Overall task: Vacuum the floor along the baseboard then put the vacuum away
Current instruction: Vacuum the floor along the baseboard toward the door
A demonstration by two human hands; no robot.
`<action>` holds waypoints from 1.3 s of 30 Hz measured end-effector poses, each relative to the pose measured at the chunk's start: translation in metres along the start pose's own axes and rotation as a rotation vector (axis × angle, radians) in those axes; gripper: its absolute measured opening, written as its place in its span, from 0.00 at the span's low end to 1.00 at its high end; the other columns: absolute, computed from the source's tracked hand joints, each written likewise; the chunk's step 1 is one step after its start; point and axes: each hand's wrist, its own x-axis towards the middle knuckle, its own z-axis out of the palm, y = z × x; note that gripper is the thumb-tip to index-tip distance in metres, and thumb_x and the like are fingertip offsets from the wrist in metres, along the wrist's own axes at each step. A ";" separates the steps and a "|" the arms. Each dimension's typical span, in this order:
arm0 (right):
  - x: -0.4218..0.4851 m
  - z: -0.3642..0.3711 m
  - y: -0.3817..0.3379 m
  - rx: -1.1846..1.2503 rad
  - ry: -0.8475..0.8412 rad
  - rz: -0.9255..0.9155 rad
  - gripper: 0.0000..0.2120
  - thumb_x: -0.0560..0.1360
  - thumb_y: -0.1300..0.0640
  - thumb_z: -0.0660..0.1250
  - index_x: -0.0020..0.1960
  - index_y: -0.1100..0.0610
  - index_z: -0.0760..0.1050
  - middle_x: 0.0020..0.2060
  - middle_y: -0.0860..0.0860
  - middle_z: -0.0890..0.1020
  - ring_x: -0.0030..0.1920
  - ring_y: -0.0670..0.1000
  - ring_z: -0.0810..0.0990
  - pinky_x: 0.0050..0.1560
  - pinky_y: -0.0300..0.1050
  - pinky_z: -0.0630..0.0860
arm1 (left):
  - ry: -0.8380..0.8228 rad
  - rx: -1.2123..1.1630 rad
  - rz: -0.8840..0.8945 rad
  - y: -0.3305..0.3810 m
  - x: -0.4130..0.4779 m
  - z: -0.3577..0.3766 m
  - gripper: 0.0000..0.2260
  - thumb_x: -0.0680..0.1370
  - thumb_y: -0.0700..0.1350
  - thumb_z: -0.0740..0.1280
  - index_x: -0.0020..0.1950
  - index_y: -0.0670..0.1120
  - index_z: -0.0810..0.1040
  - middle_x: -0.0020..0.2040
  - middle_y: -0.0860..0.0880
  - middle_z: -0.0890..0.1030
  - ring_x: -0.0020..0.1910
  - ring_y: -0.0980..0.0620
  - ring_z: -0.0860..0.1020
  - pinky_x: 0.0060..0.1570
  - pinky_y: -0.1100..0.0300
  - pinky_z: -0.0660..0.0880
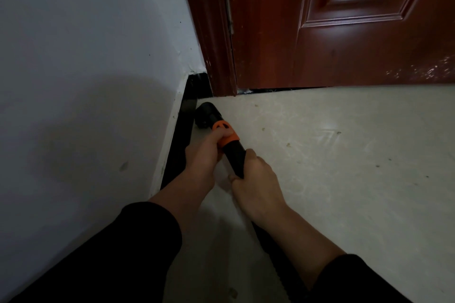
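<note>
A black vacuum wand with an orange collar (227, 136) points at the corner where the black baseboard (183, 130) meets the door frame. Its black nozzle head (206, 115) rests on the pale floor right beside the baseboard. My left hand (206, 152) is wrapped around the orange collar. My right hand (256, 179) grips the black tube just behind it. A ribbed black hose (275, 251) runs back from under my right wrist toward the bottom edge.
A white wall (86, 81) fills the left side. A closed dark red door (344, 27) and its frame (211, 51) stand straight ahead. Small bits of debris (338, 133) dot the pale floor (344, 179) to the right.
</note>
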 end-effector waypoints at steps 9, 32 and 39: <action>0.002 -0.003 0.001 0.011 0.017 0.007 0.13 0.76 0.59 0.64 0.59 0.59 0.67 0.50 0.56 0.76 0.47 0.54 0.77 0.43 0.44 0.73 | -0.023 0.019 0.013 0.002 0.001 0.007 0.14 0.70 0.44 0.74 0.53 0.41 0.81 0.48 0.44 0.82 0.43 0.50 0.80 0.38 0.61 0.74; -0.016 0.008 0.007 -0.023 -0.073 0.027 0.17 0.76 0.59 0.64 0.64 0.59 0.65 0.52 0.55 0.74 0.49 0.53 0.76 0.44 0.43 0.72 | 0.047 -0.008 -0.035 -0.024 -0.004 -0.015 0.18 0.68 0.44 0.74 0.56 0.40 0.80 0.51 0.42 0.82 0.45 0.49 0.80 0.39 0.61 0.73; -0.024 0.004 0.009 -0.036 -0.085 0.026 0.18 0.75 0.61 0.63 0.64 0.59 0.65 0.51 0.53 0.73 0.48 0.52 0.76 0.45 0.43 0.74 | -0.006 -0.022 -0.058 -0.025 -0.015 -0.010 0.03 0.73 0.41 0.71 0.45 0.43 0.79 0.43 0.45 0.79 0.40 0.51 0.76 0.36 0.62 0.70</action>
